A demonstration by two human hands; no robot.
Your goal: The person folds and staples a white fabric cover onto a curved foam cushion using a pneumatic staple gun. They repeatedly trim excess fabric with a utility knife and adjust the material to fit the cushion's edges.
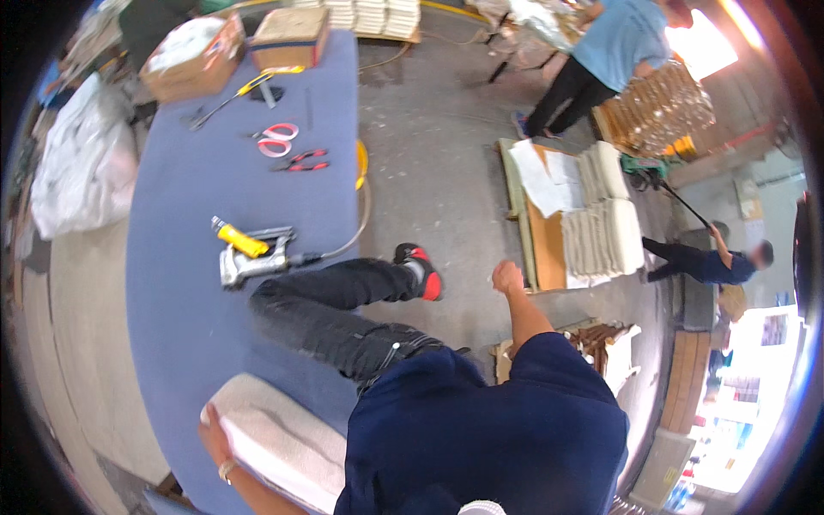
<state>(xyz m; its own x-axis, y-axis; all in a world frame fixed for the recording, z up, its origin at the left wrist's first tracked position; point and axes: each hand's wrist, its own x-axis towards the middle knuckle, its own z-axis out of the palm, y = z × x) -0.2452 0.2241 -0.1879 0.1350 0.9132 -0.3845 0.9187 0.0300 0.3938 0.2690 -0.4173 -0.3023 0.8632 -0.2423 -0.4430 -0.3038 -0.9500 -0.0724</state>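
Note:
At the lower left, my left hand (216,436) grips the end of a beige, fabric-covered pad (276,429), its fingers at the pad's edge. The pad lies along the near end of a blue-grey covered table (176,343). Out to the right, over the floor, my right hand (508,276) is closed with nothing visible in it. A silver air staple gun (249,264) with a hose lies on the table ahead of my bent leg. Across it rests a tool with a yellow handle (240,239).
Farther up the table are red-handled pliers (302,161), scissors (276,140), a long yellow-handled tool (249,86) and two cardboard boxes (290,39). A pallet of stacked beige pads (592,232) stands at right. Two people (618,47) work beyond. An air hose (365,210) hangs beside the table.

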